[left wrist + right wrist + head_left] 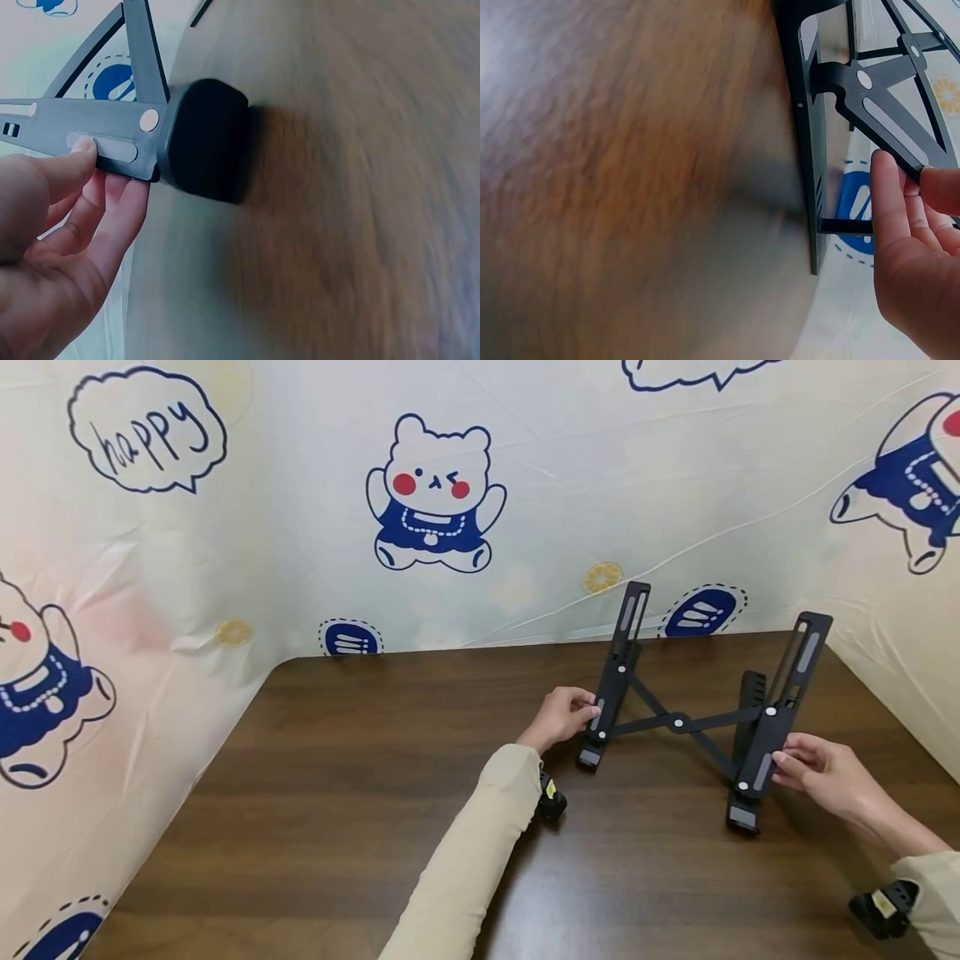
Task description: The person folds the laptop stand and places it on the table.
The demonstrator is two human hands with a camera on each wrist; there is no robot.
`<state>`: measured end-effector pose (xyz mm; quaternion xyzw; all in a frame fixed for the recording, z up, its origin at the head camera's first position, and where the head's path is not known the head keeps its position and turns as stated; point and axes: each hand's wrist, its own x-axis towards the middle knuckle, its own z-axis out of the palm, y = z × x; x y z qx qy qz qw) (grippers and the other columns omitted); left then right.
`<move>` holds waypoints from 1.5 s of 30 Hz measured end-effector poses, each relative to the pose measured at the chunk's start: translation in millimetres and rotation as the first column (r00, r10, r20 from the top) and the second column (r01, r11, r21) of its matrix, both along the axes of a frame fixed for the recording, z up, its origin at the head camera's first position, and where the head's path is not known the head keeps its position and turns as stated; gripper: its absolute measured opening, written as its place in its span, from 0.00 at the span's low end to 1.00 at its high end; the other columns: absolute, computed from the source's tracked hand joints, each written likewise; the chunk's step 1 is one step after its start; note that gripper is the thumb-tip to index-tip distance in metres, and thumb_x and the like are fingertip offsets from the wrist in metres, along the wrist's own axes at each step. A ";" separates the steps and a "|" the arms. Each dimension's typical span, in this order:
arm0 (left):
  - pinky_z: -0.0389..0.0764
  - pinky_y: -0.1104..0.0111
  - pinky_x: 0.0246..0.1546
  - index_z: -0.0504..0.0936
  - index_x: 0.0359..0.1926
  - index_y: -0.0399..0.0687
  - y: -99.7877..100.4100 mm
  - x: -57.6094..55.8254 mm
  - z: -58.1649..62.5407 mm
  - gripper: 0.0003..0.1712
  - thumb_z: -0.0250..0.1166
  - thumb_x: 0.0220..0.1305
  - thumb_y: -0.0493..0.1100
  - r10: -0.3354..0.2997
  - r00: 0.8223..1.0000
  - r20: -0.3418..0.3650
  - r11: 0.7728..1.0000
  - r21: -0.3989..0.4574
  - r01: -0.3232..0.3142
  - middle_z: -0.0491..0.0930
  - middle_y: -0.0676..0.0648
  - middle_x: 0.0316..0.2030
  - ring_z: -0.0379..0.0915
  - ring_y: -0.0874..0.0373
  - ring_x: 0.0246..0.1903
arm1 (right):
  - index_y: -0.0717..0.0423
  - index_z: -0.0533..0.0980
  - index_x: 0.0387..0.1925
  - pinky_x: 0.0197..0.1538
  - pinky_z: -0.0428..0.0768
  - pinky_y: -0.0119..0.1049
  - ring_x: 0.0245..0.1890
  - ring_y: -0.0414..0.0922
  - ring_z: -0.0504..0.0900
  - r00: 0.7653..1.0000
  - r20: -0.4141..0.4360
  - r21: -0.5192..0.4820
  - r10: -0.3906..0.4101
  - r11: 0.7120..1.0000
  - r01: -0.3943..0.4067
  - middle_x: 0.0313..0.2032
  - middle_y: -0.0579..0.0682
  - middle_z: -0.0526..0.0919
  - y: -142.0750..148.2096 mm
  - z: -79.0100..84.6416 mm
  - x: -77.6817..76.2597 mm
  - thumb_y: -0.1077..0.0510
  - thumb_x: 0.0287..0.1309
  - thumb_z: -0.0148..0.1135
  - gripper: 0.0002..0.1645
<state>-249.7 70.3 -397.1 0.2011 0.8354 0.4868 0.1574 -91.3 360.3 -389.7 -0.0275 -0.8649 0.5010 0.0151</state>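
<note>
A black folding laptop stand [678, 722] stands spread on the table, its two side arms tilted up and joined by an X of crossed bars. On its left arm, my left hand [558, 718] pinches the lower part; the left wrist view shows the thumb on the grey pad and the fingers beneath the arm [45, 124]. My right hand [832, 772] pinches the right arm near its lower half. In the right wrist view the fingertips meet the edge of that arm [892, 124], beside its light pad. A notched support leg [752, 689] shows behind the right arm.
The stand is on a dark brown wooden table [337, 793], toward its back right. A pale cloth [300, 543] printed with cartoon bears hangs behind and along both sides. Each sleeve cuff carries a small black device [551, 797].
</note>
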 end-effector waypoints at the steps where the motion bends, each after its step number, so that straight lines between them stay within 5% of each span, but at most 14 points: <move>1: 0.77 0.73 0.30 0.77 0.44 0.36 -2.8 0.5 -0.2 0.12 0.58 0.60 0.37 -0.002 1.000 0.003 1.000 0.002 0.002 0.75 0.47 0.33 0.74 0.59 0.31 | 0.84 0.56 0.47 0.31 0.79 0.29 0.26 0.32 0.77 1.000 0.001 0.005 0.002 1.000 -0.002 0.28 0.44 0.74 -2.2 0.0 -0.9 0.68 0.61 0.46 0.20; 18: 0.78 0.72 0.29 0.76 0.41 0.33 -40.6 11.6 -2.5 0.10 0.58 0.59 0.36 0.023 1.000 -0.015 0.998 0.052 -0.022 0.75 0.44 0.32 0.74 0.57 0.28 | 0.81 0.58 0.49 0.35 0.79 0.33 0.29 0.33 0.77 0.998 0.015 0.032 0.062 0.998 -0.063 0.33 0.58 0.74 -23.8 10.0 -18.7 0.64 0.63 0.46 0.22; 45: 0.78 0.68 0.32 0.73 0.44 0.30 -97.6 26.3 -11.4 0.13 0.57 0.60 0.35 0.118 0.993 0.017 0.984 0.132 -0.120 0.74 0.40 0.36 0.74 0.53 0.35 | 0.78 0.60 0.51 0.41 0.77 0.39 0.33 0.38 0.76 0.976 0.089 -0.098 0.197 0.977 -0.188 0.36 0.59 0.74 -58.3 14.1 -56.7 0.67 0.61 0.47 0.20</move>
